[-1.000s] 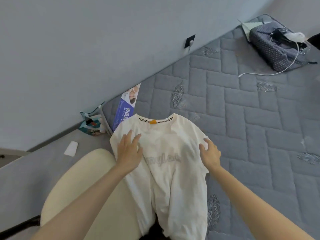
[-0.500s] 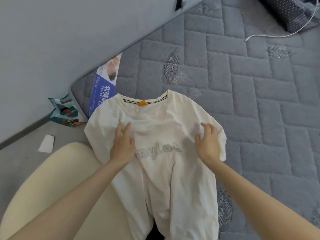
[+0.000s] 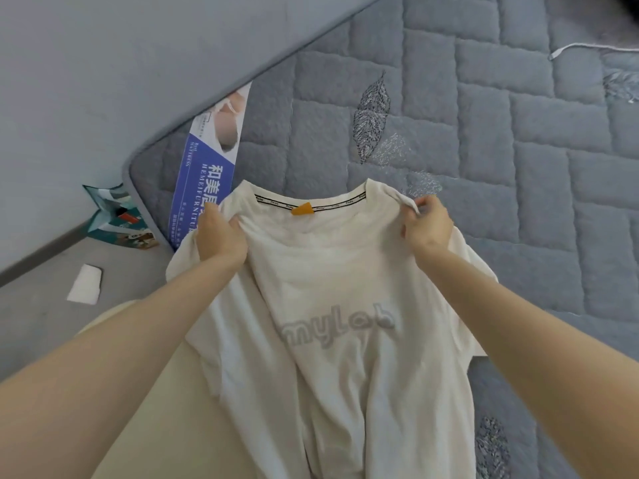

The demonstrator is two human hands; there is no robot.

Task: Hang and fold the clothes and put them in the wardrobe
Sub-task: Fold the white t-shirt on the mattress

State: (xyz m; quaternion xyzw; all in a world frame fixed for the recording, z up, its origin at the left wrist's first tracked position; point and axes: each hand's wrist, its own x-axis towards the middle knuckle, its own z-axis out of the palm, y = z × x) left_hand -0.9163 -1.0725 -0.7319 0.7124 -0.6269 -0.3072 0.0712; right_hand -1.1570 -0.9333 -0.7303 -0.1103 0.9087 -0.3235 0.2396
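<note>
**A:** Count it for me!

**B:** One white T-shirt (image 3: 345, 288), chest up on the near corner of the mattress (image 3: 518, 167), its hem spilling off the edge toward the camera. Two hands are on it. There's one orange tag (image 3: 302, 209) at the collar, one blue label (image 3: 204, 181) on the mattress corner, one teal paper bag (image 3: 117, 219) and one white slip (image 3: 84, 283) down on the floor (image 3: 34, 305).

**A:** And the change?

**B:** Half a second back both palms lay flat on the chest. Now they're up at the shoulders! The left hand (image 3: 219, 236) has its fingers bunching cloth beside the collar, and the right hand (image 3: 427, 226) has its fingers pinching the other shoulder seam, lifted into a small peak.

**A:** Textures?

**B:** The cotton is thin and creased, with raised grey rounded lettering (it reads "mylab", roughly). The collar tape is black and woven. The mattress is grey and quilted in brick-like blocks, with stitched leaf shapes.
</note>
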